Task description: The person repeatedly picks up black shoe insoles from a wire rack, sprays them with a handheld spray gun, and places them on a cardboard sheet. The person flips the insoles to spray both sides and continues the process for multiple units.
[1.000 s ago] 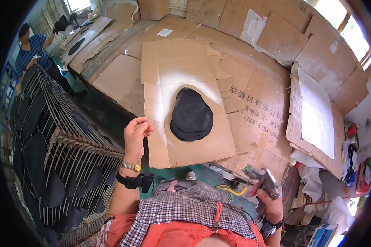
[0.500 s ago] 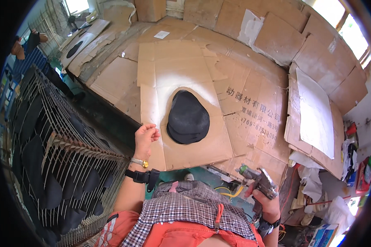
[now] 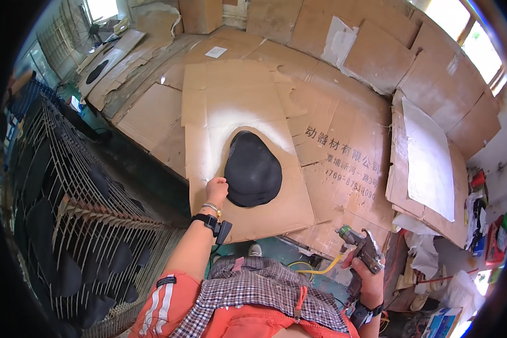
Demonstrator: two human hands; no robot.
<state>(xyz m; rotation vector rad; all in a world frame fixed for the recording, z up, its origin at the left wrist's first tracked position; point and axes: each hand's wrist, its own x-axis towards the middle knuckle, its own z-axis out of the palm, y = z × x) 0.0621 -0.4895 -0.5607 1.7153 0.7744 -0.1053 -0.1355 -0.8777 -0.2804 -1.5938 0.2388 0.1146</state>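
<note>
Black pad: lying flat, rounded and narrower at its far end, near edge showing layered lines. By size: the table is covered in overlapping cardboard; left of it stands a wire rack bearing more dark pieces. On the table, a loose cardboard sheet carries the pad on its nearer half, with pale patches around it. The spray gun is gripped in the right hand, fingers wrapped around it, right of the sheet; a yellow hose rises toward it. Left hand: fingers drawn together at the pad's left edge; cannot tell whether they pinch it.
</note>
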